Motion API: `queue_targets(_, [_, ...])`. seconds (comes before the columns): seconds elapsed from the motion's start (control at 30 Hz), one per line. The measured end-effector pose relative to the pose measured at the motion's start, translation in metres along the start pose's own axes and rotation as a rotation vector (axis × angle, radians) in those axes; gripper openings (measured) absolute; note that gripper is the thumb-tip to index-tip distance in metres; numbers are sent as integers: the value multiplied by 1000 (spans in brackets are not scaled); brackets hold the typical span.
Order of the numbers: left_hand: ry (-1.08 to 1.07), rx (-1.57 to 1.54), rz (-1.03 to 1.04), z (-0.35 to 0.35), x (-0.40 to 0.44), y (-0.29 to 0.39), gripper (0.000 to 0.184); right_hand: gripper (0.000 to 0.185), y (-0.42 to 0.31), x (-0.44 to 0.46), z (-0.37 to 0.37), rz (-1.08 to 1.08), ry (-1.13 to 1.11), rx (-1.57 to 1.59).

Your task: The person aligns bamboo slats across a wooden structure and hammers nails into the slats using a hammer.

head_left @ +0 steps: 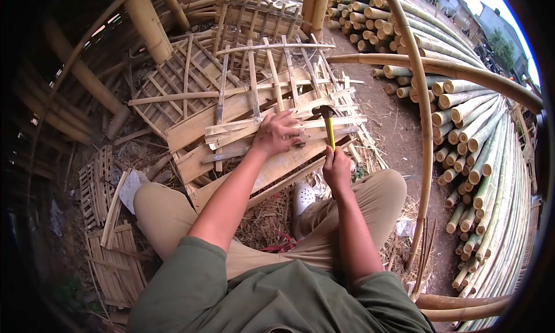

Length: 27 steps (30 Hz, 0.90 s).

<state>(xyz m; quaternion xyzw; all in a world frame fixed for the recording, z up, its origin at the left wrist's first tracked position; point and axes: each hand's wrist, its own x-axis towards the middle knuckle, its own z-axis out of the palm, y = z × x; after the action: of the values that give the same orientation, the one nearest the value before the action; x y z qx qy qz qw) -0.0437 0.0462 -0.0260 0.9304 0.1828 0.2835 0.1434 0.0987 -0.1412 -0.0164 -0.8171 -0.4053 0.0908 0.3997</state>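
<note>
The hammer [329,124] had a yellow handle [330,133] and dark head [327,111]; slats [350,120] were pale tan, the shirt [289,298] olive, trousers [378,203] khaki.

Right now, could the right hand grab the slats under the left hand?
Probably not: the right hand is wrapped around the hammer, and the left hand rests over the slats.

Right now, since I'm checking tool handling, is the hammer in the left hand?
No, the right hand grips the hammer by its handle, while the left hand is at the wooden slats.
</note>
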Motion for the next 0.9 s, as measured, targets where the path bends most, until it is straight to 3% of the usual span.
queue_targets(0.17, [-10, 1, -66, -4, 5, 7, 30, 25, 10, 13, 22, -189, 104, 37])
queue_targets(0.37, [103, 4, -161, 2, 13, 14, 59, 40, 18, 18, 38, -248, 52, 41])
queue_targets(0.43, [11, -17, -343, -6, 20, 27, 72, 40, 18, 19, 39, -225, 36, 43])
queue_targets(0.53, [106, 88, -253, 2, 17, 26, 68, 38, 19, 19, 41, -211, 32, 69])
queue_targets(0.67, [68, -10, -201, 1, 13, 19, 55, 33, 13, 17, 30, -156, 34, 177])
queue_targets(0.73, [375, 141, -179, 8, 11, 15, 40, 30, 3, 13, 21, -126, 40, 300])
queue_targets(0.9, [394, 323, -447, 25, 13, 8, 49, 23, -17, 10, 12, 25, 162, 712])
